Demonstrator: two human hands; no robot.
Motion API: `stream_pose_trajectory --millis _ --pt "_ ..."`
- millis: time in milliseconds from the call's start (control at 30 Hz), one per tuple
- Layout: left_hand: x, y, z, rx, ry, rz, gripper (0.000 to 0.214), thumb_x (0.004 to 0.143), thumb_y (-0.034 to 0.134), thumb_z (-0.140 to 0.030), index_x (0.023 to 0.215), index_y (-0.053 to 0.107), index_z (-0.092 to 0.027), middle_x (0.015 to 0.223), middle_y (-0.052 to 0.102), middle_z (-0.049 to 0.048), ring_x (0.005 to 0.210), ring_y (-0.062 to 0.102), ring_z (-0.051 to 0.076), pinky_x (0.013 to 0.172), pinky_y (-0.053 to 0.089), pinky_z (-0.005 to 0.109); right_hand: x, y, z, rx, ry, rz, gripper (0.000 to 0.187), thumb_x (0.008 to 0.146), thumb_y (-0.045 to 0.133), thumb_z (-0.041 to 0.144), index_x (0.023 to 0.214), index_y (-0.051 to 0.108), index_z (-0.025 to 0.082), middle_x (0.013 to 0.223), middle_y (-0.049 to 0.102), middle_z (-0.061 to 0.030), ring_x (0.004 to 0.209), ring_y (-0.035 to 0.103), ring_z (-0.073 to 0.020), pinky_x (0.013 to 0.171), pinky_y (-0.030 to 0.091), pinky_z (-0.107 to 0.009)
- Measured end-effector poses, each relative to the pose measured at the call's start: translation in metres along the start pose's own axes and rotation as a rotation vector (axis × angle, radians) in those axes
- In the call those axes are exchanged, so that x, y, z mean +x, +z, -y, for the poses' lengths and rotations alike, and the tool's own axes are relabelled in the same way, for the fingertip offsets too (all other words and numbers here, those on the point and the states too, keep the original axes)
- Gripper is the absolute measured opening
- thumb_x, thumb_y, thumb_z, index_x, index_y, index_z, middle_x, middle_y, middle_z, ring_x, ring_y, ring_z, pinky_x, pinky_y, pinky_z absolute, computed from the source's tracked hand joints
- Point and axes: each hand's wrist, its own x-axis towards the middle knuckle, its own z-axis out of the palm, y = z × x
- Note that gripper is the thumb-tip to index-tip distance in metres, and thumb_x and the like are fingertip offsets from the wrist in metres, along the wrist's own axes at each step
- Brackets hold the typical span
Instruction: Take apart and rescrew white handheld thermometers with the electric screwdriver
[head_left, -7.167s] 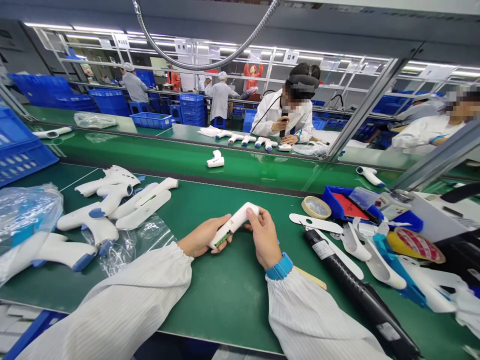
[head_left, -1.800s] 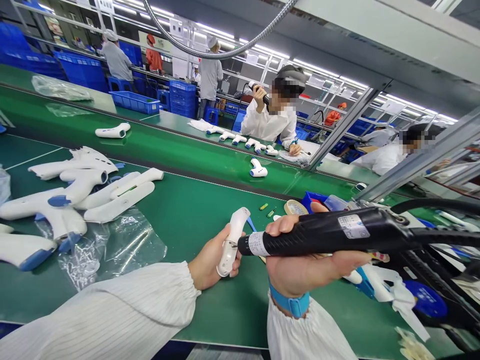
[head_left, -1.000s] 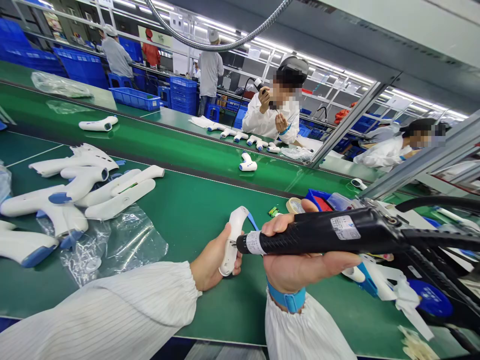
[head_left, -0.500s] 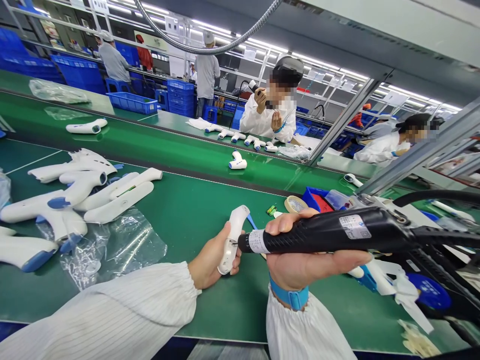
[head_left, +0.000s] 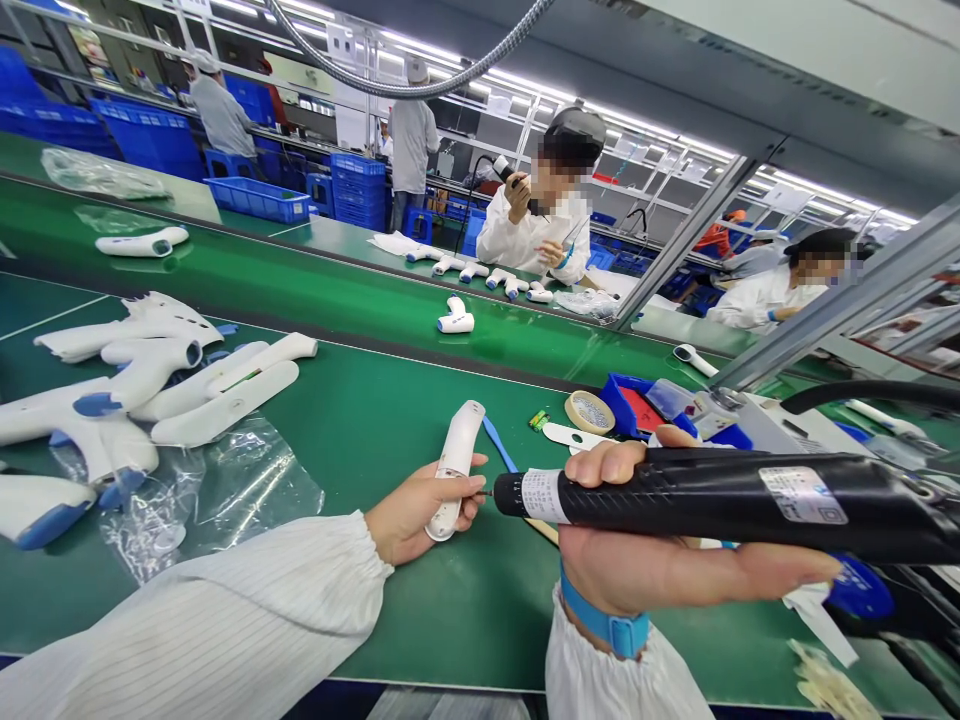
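Left hand (head_left: 420, 512): fingers wrapped round white thermometer housing (head_left: 456, 455). Right hand (head_left: 637, 540): fingers curled tight on black electric screwdriver (head_left: 712, 497), bit (head_left: 487, 492) just beside the housing.

We record our left hand (head_left: 420, 525) low, fingers curled shut; our right hand (head_left: 660, 570) just beside it, raised higher, fingers wrapped closed, both gripping.

L hand (head_left: 420, 518) grips white IR thermometer housing (head_left: 456, 460); R hand (head_left: 660, 565) holds black electric screwdriver (head_left: 720, 498), tip just beside housing, above green worktop (head_left: 420, 620).
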Motion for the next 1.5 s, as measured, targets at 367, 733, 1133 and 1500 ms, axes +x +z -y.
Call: stream_pose_trajectory --millis 367,733,1133,1500 --pt "0.005 -0.001 0.002 0.002 0.065 -0.097 0.032 0.079 0.052 -0.004 0.110 0.044 -0.009 0.056 0.052 -0.0026 0.048 0.046 0.005 0.048 0.037 0.017 -0.022 0.004 0.016 0.027 0.153 0.173 0.062 0.076 0.018 0.073 0.088 0.053 0.023 0.052 0.044 0.0027 0.040 0.043 -0.0126 0.041 0.036 -0.028" --pt "0.006 -0.002 0.003 0.001 0.075 -0.118 0.030 0.076 0.054 -0.004 0.104 0.047 -0.009 0.054 0.054 -0.0024 0.044 0.044 0.005 0.046 0.034 0.017 -0.035 0.004 -0.002 0.165 0.199 0.323 0.059 0.065 0.042 0.076 0.084 0.055 0.022 0.054 0.053 0.0035 0.042 0.049 -0.0136 0.043 0.040 -0.027" --pt "0.004 0.000 0.003 0.031 0.078 -0.123 0.030 0.076 0.055 -0.006 0.104 0.046 -0.010 0.052 0.052 -0.0041 0.043 0.044 0.005 0.045 0.034 0.017 -0.030 0.003 0.002 0.161 0.158 0.214 0.062 0.064 0.040 0.078 0.080 0.059 0.021 0.051 0.053 0.0041 0.039 0.047 -0.0126 0.040 0.039 -0.026" --pt "-0.006 0.007 0.002 0.164 -0.013 0.034 0.041 0.068 0.069 -0.013 0.104 0.049 -0.012 0.060 0.059 -0.0004 0.053 0.057 0.009 0.052 0.047 0.020 -0.011 -0.007 0.039 -0.021 0.105 0.136 0.056 0.071 0.034 0.074 0.081 0.054 0.022 0.048 0.047 0.0044 0.039 0.041 -0.0118 0.042 0.034 -0.026"
